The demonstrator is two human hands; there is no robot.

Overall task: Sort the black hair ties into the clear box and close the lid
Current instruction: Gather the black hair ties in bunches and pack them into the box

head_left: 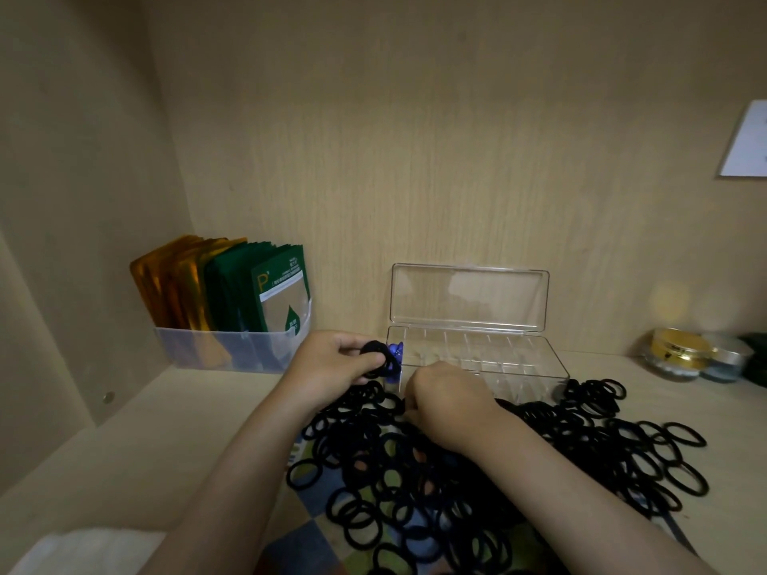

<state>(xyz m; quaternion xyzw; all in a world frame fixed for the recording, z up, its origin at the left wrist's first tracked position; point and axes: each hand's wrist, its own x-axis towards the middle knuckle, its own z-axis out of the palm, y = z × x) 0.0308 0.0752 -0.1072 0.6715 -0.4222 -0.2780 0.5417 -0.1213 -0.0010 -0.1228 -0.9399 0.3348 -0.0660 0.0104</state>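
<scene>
Nearest the viewer, in front of the clear box (477, 361), a patterned cloth (294, 547) of coloured squares lies on the pale wood worktop (166, 441). Over it spreads a loose pile of black hair ties (415, 471), which runs up to the box's front wall and past its right-hand front corner.

The right grip (448, 398), a bare hand, is knuckles-up at the far edge of the pile, just in front of the box. Its fingers curl down among the ties, and I cannot tell whether they hold one.

The left grip (332, 363), also bare, is just off the box's left end. It pinches a small bunch of black ties (373, 355) between thumb and fingers. Beside that bunch, at the box's left end, is a small blue object (394, 359); what it is cannot be made out.

The box lies with its long axis left to right, parallel to the back wall, and its base is divided into compartments. Its lid (469, 296) is open and stands upright behind the base.

To the left of the box a clear tub (216, 350) holds upright sachets, gold (174, 280) behind green (249, 284). The front green one shows a large "P" and a leaf emblem; its smaller print is unreadable.

To the right of the box stand small jars (676, 354), one with a gold lid. Above them a white sheet (747, 143) is on the wall.
</scene>
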